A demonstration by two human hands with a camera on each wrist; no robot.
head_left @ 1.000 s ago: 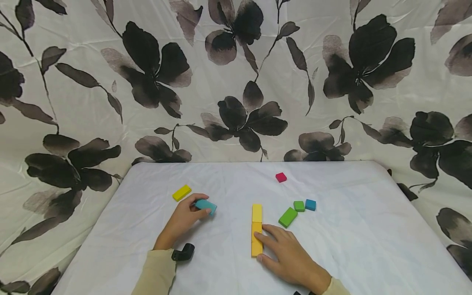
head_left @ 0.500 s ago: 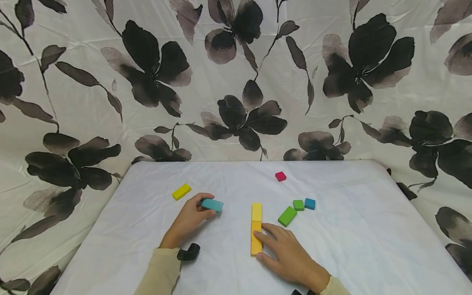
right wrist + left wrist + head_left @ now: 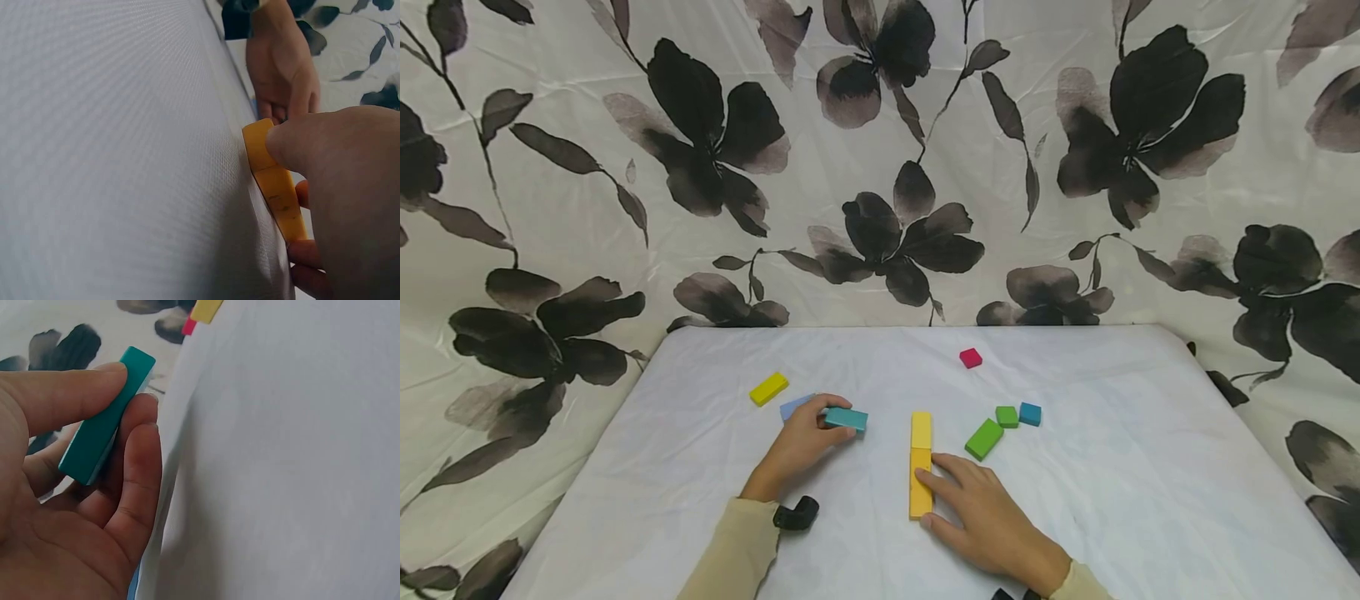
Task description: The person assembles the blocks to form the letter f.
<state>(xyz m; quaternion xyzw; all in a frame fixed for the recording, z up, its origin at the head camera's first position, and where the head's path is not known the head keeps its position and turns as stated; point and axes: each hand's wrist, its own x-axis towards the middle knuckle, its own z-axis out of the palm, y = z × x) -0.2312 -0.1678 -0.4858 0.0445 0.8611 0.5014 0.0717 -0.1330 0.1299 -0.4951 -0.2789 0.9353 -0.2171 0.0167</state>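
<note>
My left hand (image 3: pixel 801 446) pinches a teal block (image 3: pixel 848 419) between thumb and fingers, left of the middle of the table; the left wrist view shows the same teal block (image 3: pixel 103 422) tilted in the grip. Behind that hand a light blue block (image 3: pixel 792 407) is partly hidden. My right hand (image 3: pixel 985 517) rests against a straight row of yellow blocks (image 3: pixel 921 431), one fingertip on top, the thumb at the near end. In the right wrist view, the thumb touches the orange-looking yellow blocks (image 3: pixel 278 194), with other fingertips beside them.
On the white-covered table (image 3: pixel 850 542), a yellow block (image 3: pixel 769 389) lies at the left and a red block (image 3: pixel 971 357) near the back. Right of the row are a large green block (image 3: pixel 984 439), a small green block (image 3: pixel 1007 417) and a blue block (image 3: pixel 1030 414). Floral cloth hangs behind.
My left hand has moved right with the teal block, towards the yellow row, and turned it more level. The light blue block has come into view behind it. The right hand stays put.
</note>
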